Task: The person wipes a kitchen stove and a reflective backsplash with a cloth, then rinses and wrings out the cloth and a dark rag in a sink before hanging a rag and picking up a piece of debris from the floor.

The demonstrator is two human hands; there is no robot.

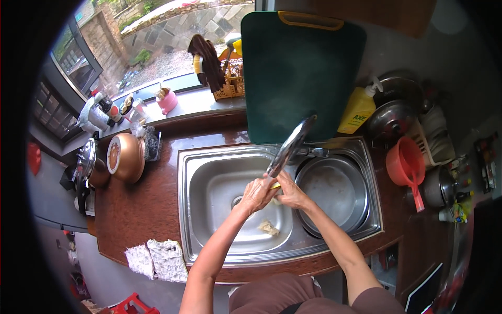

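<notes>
Under the chrome faucet (292,145), my left hand (258,195) and my right hand (293,193) meet above the right side of the left sink basin (211,188). Water runs from the spout onto them. Both hands grip a small yellow object (276,185). Fingers cover most of it, so its kind is unclear. Something pale shows just below, between the hands. A crumpled beige clump (269,227) lies on the basin floor, right of the drain (237,201). In the right basin sits a wide round metal pan (333,192).
Behind the faucet stands a dark green cutting board (302,74), beside a yellow Axe soap bottle (357,112). A red dipper (406,163) and pot lids (392,117) are at the right. Left are a copper-coloured pot (131,157), a pressure cooker (88,161) and white cloths (157,260) at the counter's edge.
</notes>
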